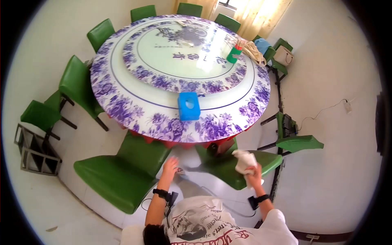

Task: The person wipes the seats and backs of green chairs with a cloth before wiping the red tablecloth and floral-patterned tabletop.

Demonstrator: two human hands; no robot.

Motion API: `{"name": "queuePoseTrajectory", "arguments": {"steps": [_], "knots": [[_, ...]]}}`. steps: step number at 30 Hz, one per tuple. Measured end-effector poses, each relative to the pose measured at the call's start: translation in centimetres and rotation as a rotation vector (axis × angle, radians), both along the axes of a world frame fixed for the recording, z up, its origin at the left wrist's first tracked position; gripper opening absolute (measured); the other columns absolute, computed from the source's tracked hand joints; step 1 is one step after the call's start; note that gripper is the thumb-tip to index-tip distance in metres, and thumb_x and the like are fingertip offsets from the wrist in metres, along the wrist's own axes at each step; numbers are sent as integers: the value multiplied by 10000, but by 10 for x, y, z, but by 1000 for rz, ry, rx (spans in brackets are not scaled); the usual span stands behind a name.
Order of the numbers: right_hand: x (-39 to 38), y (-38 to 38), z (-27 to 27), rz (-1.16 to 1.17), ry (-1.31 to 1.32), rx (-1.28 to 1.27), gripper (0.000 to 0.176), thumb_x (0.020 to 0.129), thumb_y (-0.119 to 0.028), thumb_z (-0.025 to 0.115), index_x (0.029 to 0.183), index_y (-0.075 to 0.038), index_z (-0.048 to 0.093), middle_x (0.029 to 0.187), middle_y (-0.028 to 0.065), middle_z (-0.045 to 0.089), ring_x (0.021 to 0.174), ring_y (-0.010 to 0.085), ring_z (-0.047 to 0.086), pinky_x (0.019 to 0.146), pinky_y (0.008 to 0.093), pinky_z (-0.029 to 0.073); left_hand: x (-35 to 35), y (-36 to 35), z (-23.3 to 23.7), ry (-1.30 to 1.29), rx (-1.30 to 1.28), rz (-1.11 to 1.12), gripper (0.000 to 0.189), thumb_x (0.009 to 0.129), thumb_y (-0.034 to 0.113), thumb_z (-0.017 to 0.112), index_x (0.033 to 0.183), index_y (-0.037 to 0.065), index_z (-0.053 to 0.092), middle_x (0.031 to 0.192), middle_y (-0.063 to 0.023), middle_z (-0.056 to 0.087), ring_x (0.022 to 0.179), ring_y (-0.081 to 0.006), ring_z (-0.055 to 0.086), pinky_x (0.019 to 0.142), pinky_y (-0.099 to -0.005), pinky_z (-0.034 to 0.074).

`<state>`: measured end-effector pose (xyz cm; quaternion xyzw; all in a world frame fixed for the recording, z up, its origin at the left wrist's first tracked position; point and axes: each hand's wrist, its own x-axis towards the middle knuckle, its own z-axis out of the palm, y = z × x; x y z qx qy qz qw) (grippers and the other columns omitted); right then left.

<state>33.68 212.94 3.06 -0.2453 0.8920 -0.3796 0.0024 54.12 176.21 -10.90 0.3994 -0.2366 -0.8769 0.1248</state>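
Note:
A crumpled white cloth (244,160) is in the grip of my right hand (255,176), just above the green seat of the chair on the right (265,160). My left hand (170,165) is held out in front of me with its fingers apart and nothing visible in it. It is near the inner edge of the left green chair (118,173). Beyond both hands is a round table (153,116) with a purple flower border. A blue tissue box (189,107) sits near its front edge.
On the table's raised turntable (163,61) stands a green bottle (233,54) with a red top, beside beige cloth (253,51). More green chairs ring the table. A grey metal rack (37,153) is at far left, and a cable (318,112) hangs on the right wall.

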Motion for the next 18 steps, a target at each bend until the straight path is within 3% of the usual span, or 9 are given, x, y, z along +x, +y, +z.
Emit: {"name": "queuePoseTrajectory", "arguments": {"steps": [2, 5, 8, 11, 13, 15, 16, 17, 18], "knots": [[13, -15, 1, -104, 4, 72, 260, 639, -13, 647, 879, -112, 647, 1168, 144, 503, 1058, 347, 533, 895, 380, 450, -39, -20, -53, -128, 199, 135, 676, 868, 484, 511, 1388, 78, 365, 1437, -140, 372, 1278, -294, 409, 1022, -493, 329], [17, -38, 7, -302, 57, 107, 243, 648, -32, 659, 871, -128, 648, 1178, 149, 512, 1018, 368, 553, 838, 389, 471, -72, -45, -141, -270, 289, 326, 758, 839, 615, 476, 1418, 153, 316, 1480, -69, 317, 1360, -265, 278, 1073, -562, 171], [21, -61, 15, -349, 151, 276, 224, 643, 5, 637, 825, -126, 634, 1159, 144, 522, 1017, 366, 550, 822, 398, 475, -100, -59, -135, -386, 223, 487, 789, 840, 688, 395, 1450, 204, 269, 1523, -17, 249, 1368, -253, 254, 1065, -571, 164], [20, -65, 14, -259, 181, 410, 254, 610, -22, 652, 826, -155, 642, 1202, 165, 523, 1065, 381, 530, 847, 416, 465, -94, -64, -182, -117, 311, 518, 763, 842, 728, 326, 1416, 225, 346, 1506, 2, 309, 1339, -226, 311, 1065, -547, 170], [19, -64, 13, -226, 154, 440, 265, 602, -14, 654, 828, -153, 645, 1205, 178, 522, 1069, 392, 523, 858, 424, 459, -87, -66, -205, -51, 382, 509, 696, 865, 699, 332, 1350, 213, 443, 1428, -22, 423, 1277, -202, 398, 1039, -488, 273], [16, -66, 14, -199, 148, 444, 270, 598, -13, 659, 828, -155, 647, 1209, 177, 521, 1067, 392, 523, 857, 424, 459, -51, -76, -270, 989, 407, 106, 583, 869, 665, 398, 1160, 188, 563, 1117, -25, 603, 1017, -186, 554, 902, -388, 427], [16, -66, 13, -201, 145, 444, 277, 594, -7, 658, 827, -156, 649, 1212, 177, 521, 1059, 395, 524, 858, 424, 459, -53, -77, -247, 1031, 415, 75, 552, 869, 652, 422, 1116, 181, 572, 1041, -19, 615, 946, -181, 568, 859, -365, 448], [17, -67, 13, -191, 143, 454, 264, 604, 2, 649, 823, -145, 635, 1209, 175, 519, 1054, 391, 526, 850, 422, 461, -59, -70, -224, 470, 463, 426, 504, 866, 627, 468, 1069, 180, 581, 967, -1, 622, 894, -165, 574, 817, -355, 458], [16, -69, 14, -182, 144, 466, 252, 614, 11, 640, 819, -135, 622, 1205, 173, 518, 1048, 388, 528, 842, 421, 463, -81, -65, -146, -178, 430, 625, 458, 863, 601, 513, 1022, 178, 590, 894, 17, 628, 841, -148, 580, 775, -344, 468]]}}
